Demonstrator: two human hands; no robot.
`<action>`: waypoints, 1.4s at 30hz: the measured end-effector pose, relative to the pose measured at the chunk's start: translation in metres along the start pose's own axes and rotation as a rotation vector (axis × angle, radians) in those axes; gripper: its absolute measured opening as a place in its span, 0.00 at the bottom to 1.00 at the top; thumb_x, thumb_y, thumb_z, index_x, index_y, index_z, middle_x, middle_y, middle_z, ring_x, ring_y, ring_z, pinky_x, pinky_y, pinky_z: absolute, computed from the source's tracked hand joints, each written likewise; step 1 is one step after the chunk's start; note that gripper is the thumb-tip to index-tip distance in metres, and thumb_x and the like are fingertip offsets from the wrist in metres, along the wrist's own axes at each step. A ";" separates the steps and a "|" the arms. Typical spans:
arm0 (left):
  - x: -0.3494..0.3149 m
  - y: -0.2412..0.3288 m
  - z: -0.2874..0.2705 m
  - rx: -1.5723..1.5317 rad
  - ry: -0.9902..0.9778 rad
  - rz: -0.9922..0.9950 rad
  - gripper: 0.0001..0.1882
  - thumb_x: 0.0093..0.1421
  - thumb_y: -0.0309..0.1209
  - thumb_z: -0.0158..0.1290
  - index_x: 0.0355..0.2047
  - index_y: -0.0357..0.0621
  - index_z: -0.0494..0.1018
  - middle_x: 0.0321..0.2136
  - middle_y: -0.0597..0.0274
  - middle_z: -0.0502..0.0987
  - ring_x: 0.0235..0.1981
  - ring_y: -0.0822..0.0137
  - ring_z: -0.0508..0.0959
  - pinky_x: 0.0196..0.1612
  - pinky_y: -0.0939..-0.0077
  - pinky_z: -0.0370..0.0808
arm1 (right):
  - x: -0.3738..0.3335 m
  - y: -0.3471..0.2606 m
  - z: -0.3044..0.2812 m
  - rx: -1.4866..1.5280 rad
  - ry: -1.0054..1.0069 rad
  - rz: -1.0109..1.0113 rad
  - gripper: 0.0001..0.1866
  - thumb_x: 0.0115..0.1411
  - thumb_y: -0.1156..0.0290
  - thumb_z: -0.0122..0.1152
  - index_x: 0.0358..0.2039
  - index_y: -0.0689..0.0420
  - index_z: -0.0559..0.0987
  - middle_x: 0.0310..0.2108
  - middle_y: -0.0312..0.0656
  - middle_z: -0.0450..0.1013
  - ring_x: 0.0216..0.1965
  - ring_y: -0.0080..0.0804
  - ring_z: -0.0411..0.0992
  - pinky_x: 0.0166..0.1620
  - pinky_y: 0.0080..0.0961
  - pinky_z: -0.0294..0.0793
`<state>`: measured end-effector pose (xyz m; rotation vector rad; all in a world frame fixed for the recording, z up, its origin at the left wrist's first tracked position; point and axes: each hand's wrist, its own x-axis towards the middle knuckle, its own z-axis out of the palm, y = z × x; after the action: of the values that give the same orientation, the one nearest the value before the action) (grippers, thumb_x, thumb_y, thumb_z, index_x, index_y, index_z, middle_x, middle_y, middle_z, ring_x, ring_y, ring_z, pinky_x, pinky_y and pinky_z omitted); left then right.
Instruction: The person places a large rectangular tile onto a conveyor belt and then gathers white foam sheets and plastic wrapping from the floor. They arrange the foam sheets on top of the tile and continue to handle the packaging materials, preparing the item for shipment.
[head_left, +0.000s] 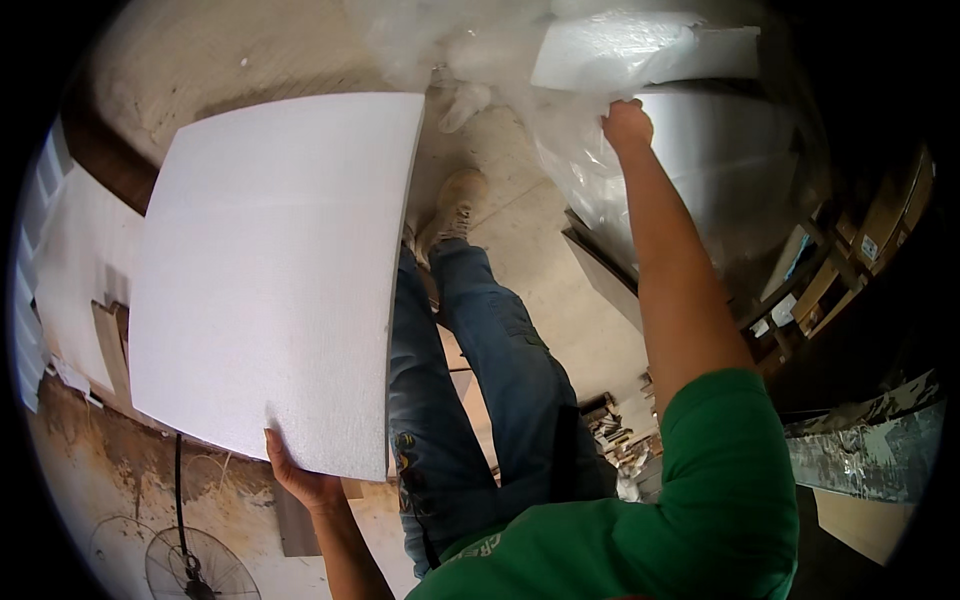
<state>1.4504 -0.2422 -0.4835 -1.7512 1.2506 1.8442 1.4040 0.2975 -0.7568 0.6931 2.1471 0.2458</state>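
A large white foam sheet [270, 270] rises at my left, tilted. My left hand [300, 484] grips its lower edge, the thumb over the near face and the other fingers hidden behind it. With my right arm stretched out ahead, my right hand [628, 125] is closed on the edge of a clear plastic bag [585, 160]. Inside or beneath that plastic lie more white foam sheets [715, 135]; which of the two I cannot tell.
Wooden boards and cardboard [875, 230] lean at the right. Dark panels [605, 262] stand beside the bag. A wire-cage fan [195, 565] is at the lower left. Scraps [612, 425] lie on the floor near my legs. A paint-marked board [870, 450] stands at the lower right.
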 end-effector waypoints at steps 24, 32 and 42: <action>-0.056 0.026 0.042 0.200 -0.111 0.294 0.26 0.48 0.23 0.54 0.47 0.38 0.59 0.41 0.56 0.67 0.42 0.63 0.69 0.46 0.70 0.67 | -0.362 -0.124 -0.279 1.016 0.386 -0.659 0.24 0.37 0.73 0.66 0.38 0.55 0.69 0.33 0.42 0.59 0.29 0.30 0.64 0.25 0.23 0.70; -0.064 0.051 -0.005 0.465 -0.090 0.421 0.30 0.53 0.39 0.52 0.51 0.39 0.55 0.46 0.58 0.65 0.47 0.66 0.65 0.49 0.71 0.63 | -0.432 -0.227 -0.354 0.600 -0.031 -1.229 0.21 0.40 0.61 0.59 0.35 0.59 0.72 0.33 0.54 0.61 0.32 0.45 0.67 0.30 0.35 0.71; -0.112 0.087 -0.059 -0.259 -0.143 0.068 0.31 0.52 0.48 0.46 0.50 0.40 0.57 0.45 0.56 0.65 0.46 0.61 0.67 0.49 0.68 0.64 | -0.507 -0.343 -0.286 0.803 -0.221 -1.489 0.05 0.51 0.74 0.50 0.28 0.61 0.72 0.30 0.45 0.65 0.35 0.39 0.65 0.34 0.32 0.68</action>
<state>1.4484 -0.2981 -0.3409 -1.6810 1.0693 2.2134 1.2956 -0.2501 -0.3769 -0.5827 1.9361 -1.4251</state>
